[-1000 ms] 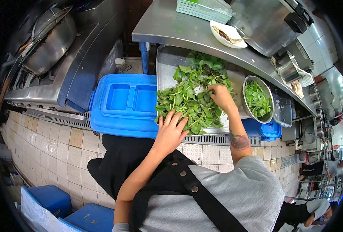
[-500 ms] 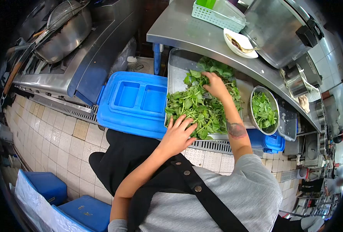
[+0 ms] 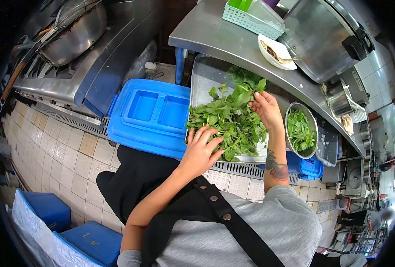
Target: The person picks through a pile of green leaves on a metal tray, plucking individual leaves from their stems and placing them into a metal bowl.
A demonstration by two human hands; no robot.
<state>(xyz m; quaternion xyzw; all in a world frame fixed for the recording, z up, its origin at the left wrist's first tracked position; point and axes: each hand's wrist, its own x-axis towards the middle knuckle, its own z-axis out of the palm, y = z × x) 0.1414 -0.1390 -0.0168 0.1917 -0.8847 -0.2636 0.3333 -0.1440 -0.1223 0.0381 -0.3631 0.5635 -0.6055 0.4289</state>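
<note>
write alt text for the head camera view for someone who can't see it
Seen from above, a person's right hand lifts a leafy green sprig from a pile of greens on a metal tray, while the left hand rests on the pile's near edge. A metal bowl of picked leaves sits to the right, a blue crate lid to the left.

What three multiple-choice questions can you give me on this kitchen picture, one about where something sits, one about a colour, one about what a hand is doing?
1. Where is the metal bowl of picked leaves?
A. right of the tray
B. on the blue lid
C. on the floor tiles

2. What colour is the lid left of the tray?
A. red
B. blue
C. white

3. What is the right hand doing?
A. resting flat on the shelf
B. holding a spoon
C. holding a leafy sprig up

Answers: 1 A, the bowl stands beside the tray's right edge. 2 B, the lid is plainly blue. 3 C, its fingers pinch a sprig raised above the pile of greens.
</note>
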